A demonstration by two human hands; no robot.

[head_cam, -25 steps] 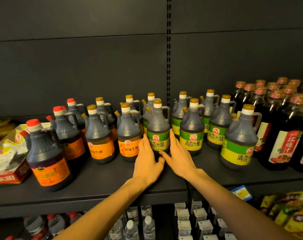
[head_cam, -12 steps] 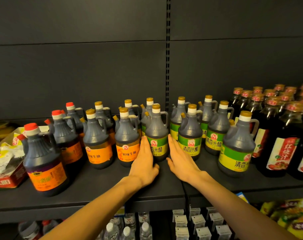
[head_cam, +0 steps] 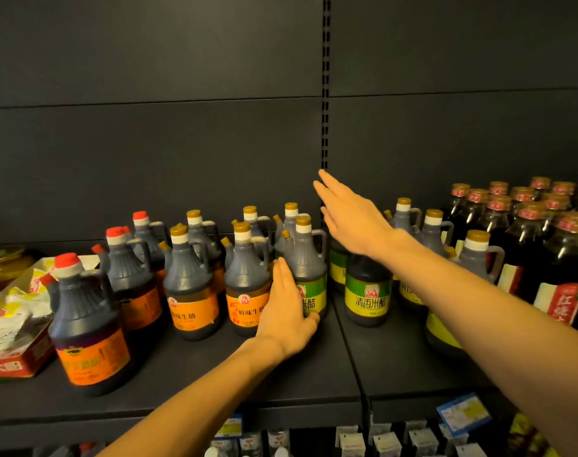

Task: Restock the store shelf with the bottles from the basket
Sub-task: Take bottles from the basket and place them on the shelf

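Dark jug bottles stand in rows on the black shelf (head_cam: pixel 314 374). My left hand (head_cam: pixel 286 311) lies flat with straight fingers against the left side of a green-label vinegar bottle (head_cam: pixel 309 275) in the front row, between it and an orange-label soy bottle (head_cam: pixel 246 285). My right hand (head_cam: pixel 353 219) is raised above the bottles with fingers straight, holding nothing, in front of the green-label bottles behind. Another green-label bottle (head_cam: pixel 367 291) stands just right of the shelf seam, partly hidden by my right wrist. No basket is in view.
Red-capped orange-label jugs (head_cam: pixel 86 321) stand at the front left beside a red box with yellow packets (head_cam: pixel 10 324). Tall dark sauce bottles with red labels (head_cam: pixel 551 258) fill the right. Bare shelf runs along the front edge. Small bottles and cartons (head_cam: pixel 383 440) sit on the shelf below.
My right hand has left the green-label bottle's right side and risen above the bottle tops toward the back. My left hand stays against the bottle's left side.
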